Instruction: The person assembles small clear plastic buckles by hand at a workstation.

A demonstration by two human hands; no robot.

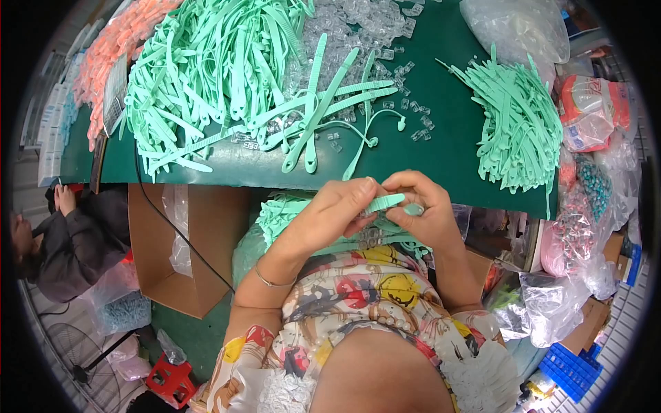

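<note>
Just off the table's near edge, my left hand [337,210] pinches a mint-green ridged strap [385,202]. My right hand [432,210] is closed on the rounded end of mint-green strap material beside it; whether both ends belong to one strap I cannot tell. Below my hands, more green straps [279,213] rest at my lap, partly hidden by my forearm. A big heap of similar straps [213,62] covers the table's left side, with a few loose ones [320,103] fanned toward me. Small clear plastic clips [358,27] are piled beyond them and scattered nearby.
On the green table [420,175], a neater strap pile [520,127] lies at right, below a clear bag [513,27]. Orange pieces [120,38] are heaped far left. An open cardboard box [165,241] and dark cable [182,234] are left of me; another person [76,234] sits beyond.
</note>
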